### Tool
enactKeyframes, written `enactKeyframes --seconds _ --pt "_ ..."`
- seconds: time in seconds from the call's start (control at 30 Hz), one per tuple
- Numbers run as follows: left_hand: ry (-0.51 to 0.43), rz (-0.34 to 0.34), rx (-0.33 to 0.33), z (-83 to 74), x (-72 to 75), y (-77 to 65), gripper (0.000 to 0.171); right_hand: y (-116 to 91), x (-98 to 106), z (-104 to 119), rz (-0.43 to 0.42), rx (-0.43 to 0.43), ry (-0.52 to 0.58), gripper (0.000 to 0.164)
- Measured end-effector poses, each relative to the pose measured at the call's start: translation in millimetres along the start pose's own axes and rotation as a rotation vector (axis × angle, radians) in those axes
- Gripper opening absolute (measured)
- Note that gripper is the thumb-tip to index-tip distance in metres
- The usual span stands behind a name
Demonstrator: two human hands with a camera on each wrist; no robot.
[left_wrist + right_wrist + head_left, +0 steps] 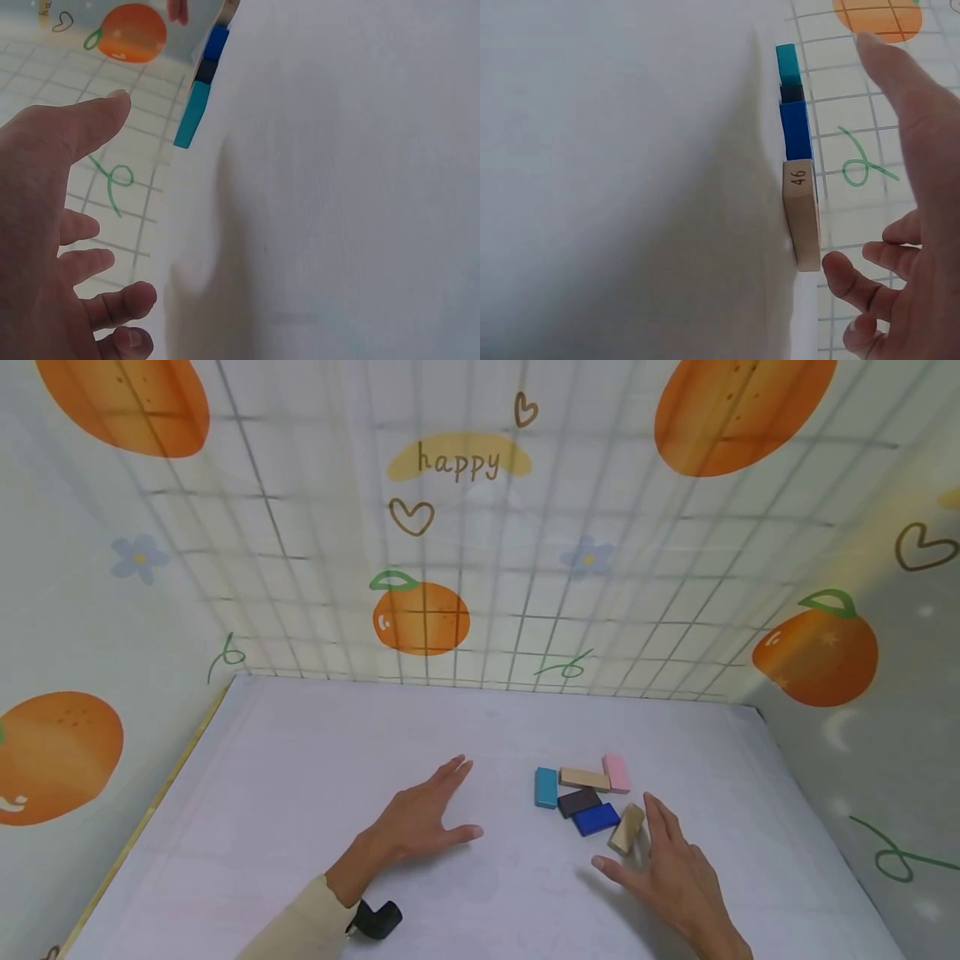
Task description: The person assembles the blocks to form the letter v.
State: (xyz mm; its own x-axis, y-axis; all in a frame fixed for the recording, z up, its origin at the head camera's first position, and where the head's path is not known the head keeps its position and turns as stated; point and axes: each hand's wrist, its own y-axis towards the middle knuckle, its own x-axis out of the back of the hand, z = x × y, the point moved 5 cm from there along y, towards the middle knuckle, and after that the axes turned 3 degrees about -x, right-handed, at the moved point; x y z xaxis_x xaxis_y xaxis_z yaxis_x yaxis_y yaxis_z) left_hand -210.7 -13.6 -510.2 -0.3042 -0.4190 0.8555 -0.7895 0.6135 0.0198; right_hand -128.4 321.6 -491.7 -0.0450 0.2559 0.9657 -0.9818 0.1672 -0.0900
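Several small rectangular blocks lie in a loose group right of centre on the white table. They are a teal block, a plain wooden block, a pink block, a black block, a blue block and a second wooden block. That last wooden block shows the number 46 in the right wrist view. My right hand hovers beside it, thumb and fingers spread, holding nothing. To the left of the group, my left hand is held over the table, fingers extended and holding nothing.
The white table meets a cloth backdrop printed with oranges and grid lines at the back. Similar printed cloth walls rise on the left and right. A black device sits at my left wrist by the sleeve.
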Motion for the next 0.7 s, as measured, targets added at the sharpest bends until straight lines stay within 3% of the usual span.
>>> enactKeyframes --seconds 0.27,0.7 --pt "0.001 0.015 -0.003 -4.5 -5.1 9.2 0.096 1 0 -1 -0.015 -0.001 -0.010 0.135" --pt "0.007 0.020 -0.004 -12.5 -11.5 19.5 0.095 5 -4 1 0.031 -0.037 0.001 0.137"
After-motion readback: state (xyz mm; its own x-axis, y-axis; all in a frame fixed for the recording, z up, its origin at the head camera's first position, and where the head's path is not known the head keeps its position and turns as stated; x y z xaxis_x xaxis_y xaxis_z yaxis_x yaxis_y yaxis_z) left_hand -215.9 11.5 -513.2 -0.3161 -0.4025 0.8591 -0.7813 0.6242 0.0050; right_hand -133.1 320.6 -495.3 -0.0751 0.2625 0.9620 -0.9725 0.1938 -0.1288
